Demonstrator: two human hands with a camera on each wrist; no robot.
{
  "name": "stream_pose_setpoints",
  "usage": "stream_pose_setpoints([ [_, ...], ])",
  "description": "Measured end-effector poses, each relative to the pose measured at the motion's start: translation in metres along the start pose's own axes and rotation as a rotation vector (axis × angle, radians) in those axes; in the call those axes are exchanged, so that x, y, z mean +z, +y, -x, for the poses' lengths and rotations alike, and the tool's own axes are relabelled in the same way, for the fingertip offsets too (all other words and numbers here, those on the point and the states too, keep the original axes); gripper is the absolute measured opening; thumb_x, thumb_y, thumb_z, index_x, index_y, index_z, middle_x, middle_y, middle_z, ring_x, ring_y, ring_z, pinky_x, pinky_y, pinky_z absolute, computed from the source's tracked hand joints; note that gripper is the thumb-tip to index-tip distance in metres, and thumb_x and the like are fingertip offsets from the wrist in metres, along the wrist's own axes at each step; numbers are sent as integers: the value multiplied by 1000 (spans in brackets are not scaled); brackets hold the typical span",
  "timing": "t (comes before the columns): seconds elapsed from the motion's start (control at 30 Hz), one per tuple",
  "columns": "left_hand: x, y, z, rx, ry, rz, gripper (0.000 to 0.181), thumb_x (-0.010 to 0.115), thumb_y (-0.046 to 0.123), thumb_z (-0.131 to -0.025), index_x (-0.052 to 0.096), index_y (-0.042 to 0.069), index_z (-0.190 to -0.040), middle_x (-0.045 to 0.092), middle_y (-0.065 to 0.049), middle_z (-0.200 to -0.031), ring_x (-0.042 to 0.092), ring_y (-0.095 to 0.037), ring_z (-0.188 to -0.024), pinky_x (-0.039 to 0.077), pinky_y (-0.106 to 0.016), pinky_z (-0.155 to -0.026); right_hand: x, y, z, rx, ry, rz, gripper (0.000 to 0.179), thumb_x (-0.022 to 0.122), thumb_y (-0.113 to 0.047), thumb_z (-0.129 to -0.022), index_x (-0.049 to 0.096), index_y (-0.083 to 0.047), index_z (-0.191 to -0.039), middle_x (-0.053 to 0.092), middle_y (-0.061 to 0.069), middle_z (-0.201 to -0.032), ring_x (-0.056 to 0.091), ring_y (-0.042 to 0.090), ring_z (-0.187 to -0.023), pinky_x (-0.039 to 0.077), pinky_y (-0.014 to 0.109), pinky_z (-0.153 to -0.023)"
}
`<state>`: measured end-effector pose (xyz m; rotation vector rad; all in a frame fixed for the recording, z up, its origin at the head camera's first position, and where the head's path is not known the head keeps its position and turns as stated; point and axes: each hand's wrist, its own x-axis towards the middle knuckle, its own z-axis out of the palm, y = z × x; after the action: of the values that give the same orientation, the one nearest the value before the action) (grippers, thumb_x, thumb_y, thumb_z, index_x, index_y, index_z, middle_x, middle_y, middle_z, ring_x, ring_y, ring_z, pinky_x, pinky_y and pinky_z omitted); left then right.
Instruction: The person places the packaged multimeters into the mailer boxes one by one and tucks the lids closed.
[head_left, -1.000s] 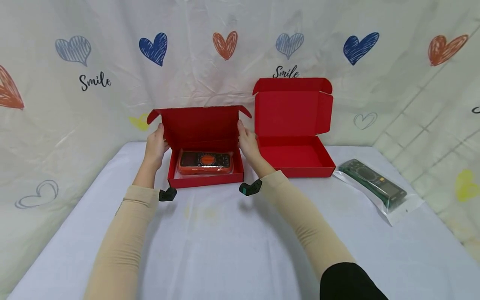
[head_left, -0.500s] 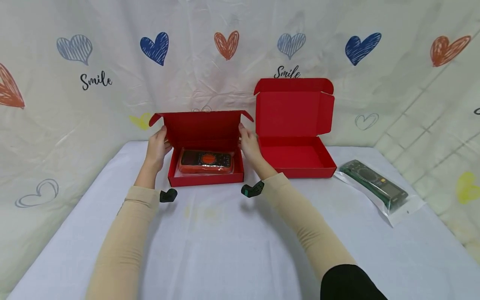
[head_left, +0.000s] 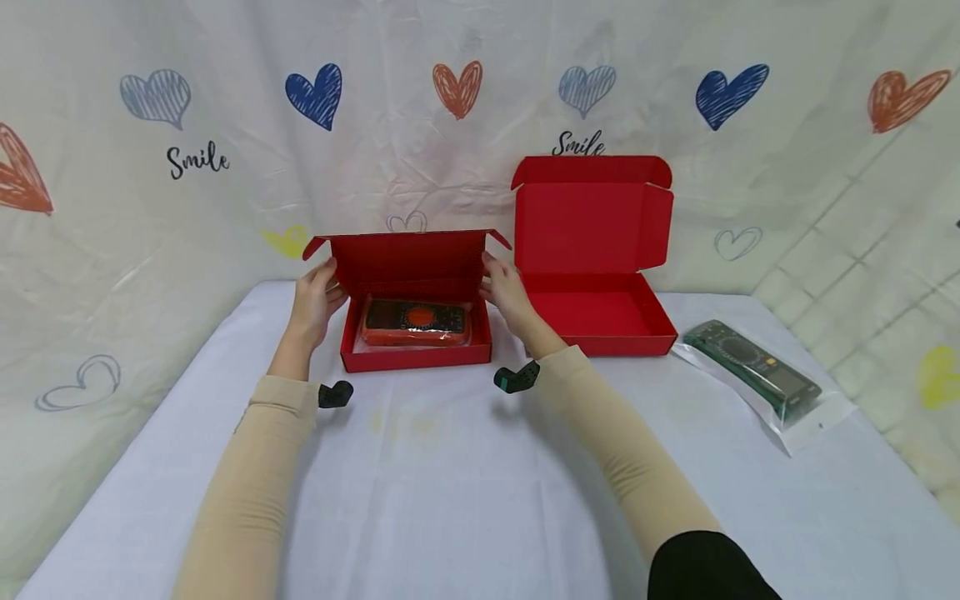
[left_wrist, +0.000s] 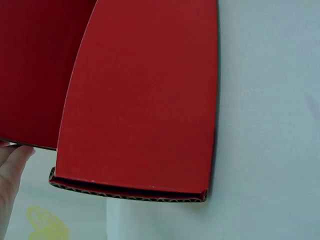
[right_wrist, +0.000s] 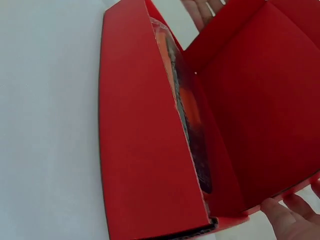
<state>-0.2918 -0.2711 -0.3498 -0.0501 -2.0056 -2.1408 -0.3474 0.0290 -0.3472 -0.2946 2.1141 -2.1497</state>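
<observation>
A red cardboard box [head_left: 416, 358] stands on the table with its lid [head_left: 408, 254] raised and leaning forward. Inside lies an orange and black multimeter [head_left: 417, 323] in clear plastic, dial facing up. My left hand [head_left: 311, 304] holds the lid by its left side; in the left wrist view, fingertips [left_wrist: 20, 152] meet the lid's edge. On the other side, my right hand [head_left: 510, 292] pinches the lid's right edge, thumb and fingers [right_wrist: 295, 215] at that edge in the right wrist view.
Just right stands a second red box [head_left: 600, 312], its lid upright and nothing inside. Farther right, a green multimeter [head_left: 750, 367] in a clear bag lies on the white tablecloth [head_left: 450, 500]. Behind hangs a white curtain [head_left: 375, 167] printed with hearts.
The lid of the left box has tipped lower and forward, with both hands following it down. The multimeter in it and the second box stay in place.
</observation>
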Motion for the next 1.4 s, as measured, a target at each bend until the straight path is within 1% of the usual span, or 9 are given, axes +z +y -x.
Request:
stream_pose_setpoints([
  [0.23,-7,-3,1,-1,-28,15,66,37,33,-109,19,-7,-159,35,-31,-157,37,-44,-143,29,-47,-118,-6,6,1,-35,-52,23,57,35,-33,-114,27,0,-160,29,21,-163,39,40,-145,36,43,-116],
  [0.43,-13,-5,6,-16,-70,-1,63,39,31,-110,22,-5,-160,37,-31,-155,52,-27,-133,31,-47,-117,-16,9,3,-38,-120,57,60,37,-34,-113,23,0,-161,27,22,-164,38,40,-145,33,49,-117],
  [0.63,-21,-7,9,-27,-99,-28,65,42,34,-110,24,-4,-160,32,-28,-159,36,-40,-144,29,-50,-116,-25,12,6,-34,-184,108,57,38,-33,-113,27,-5,-162,33,17,-163,42,37,-144,36,47,-115],
  [0.73,-28,-7,9,-42,-154,-60,65,42,33,-110,21,-3,-161,28,-27,-161,31,-43,-145,28,-52,-116,-29,12,7,-32,-217,111,58,39,-34,-113,26,-7,-162,33,15,-164,40,35,-145,37,45,-115],
  [0.87,-41,-4,10,-65,-322,-91,62,38,18,-110,12,3,-164,18,-24,-167,23,-44,-150,21,-59,-119,-38,11,6,-16,-342,52,59,40,-28,-111,20,-13,-165,27,11,-167,31,33,-150,31,47,-119],
  [1.03,-54,-2,14,-85,-502,-21,75,30,-3,-97,3,9,-165,3,-20,-170,8,-47,-153,8,-69,-118,-48,9,9,4,-491,-15,73,41,-8,-102,7,-15,-166,13,11,-171,17,35,-155,21,51,-122],
  [1.17,-58,-4,17,-100,-541,82,75,24,2,-95,-2,12,-165,-2,-18,-170,3,-46,-154,3,-71,-117,-52,9,9,9,-529,-149,72,34,-7,-102,0,-10,-165,6,16,-171,8,41,-155,16,52,-123],
  [1.33,-60,-5,18,-169,-523,294,67,13,18,-100,-4,17,-166,4,-11,-171,6,-41,-153,-3,-69,-118,-52,13,8,74,-505,-402,69,24,-18,-102,0,-8,-165,6,18,-171,6,43,-155,10,50,-124],
  [1.4,-60,-4,17,-189,-508,307,65,15,31,-105,-5,17,-165,6,-10,-171,8,-40,-153,-3,-68,-118,-52,13,8,99,-486,-456,71,25,-20,-99,2,-9,-165,8,17,-171,7,43,-155,10,49,-125],
])
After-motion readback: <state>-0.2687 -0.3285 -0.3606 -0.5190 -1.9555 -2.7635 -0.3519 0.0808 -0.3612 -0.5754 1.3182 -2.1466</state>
